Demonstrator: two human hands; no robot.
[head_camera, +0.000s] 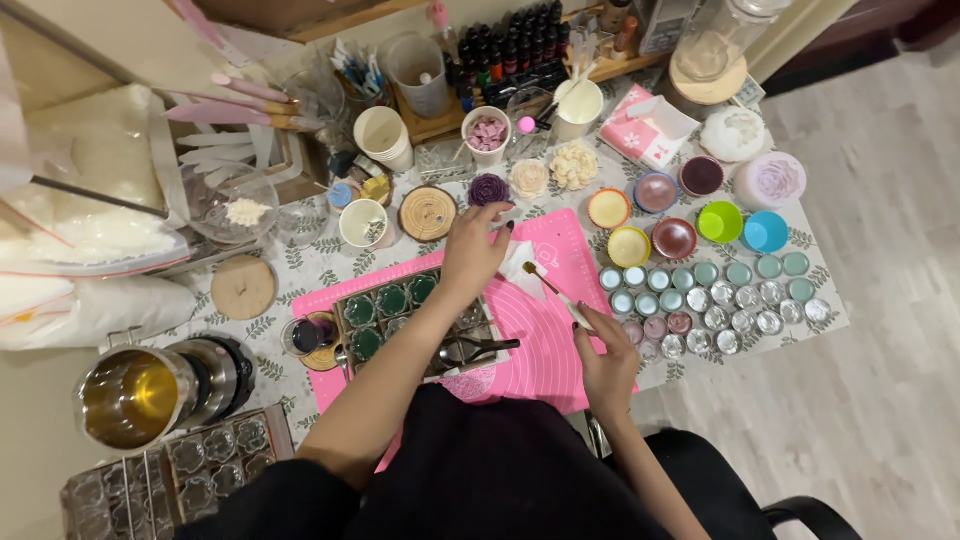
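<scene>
While the left hand (475, 250) reaches w/ fingers loosely curled over the mat (560, 345) top, gripping nothing, the tray (400, 305) sits below it. Right hand (605, 365) pinches the brush (555, 290) low on its shaft; brush appears light, stiff, thin — grip near mid-handle.

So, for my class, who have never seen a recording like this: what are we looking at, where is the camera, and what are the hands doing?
There is no machine here. A person wears a camera on the head, so the single picture looks down at their own two bare hands over a crowded craft table. The left hand reaches forward over a pink mat, near a dark purple flower-shaped piece; what it grips, if anything, is unclear. The right hand holds a thin brush with a gold ferrule. On the mat lies a tray of small tins with green filling. To the right stand rows of little round tins and coloured bowls. At the left sits a metal pouring pot.
</scene>
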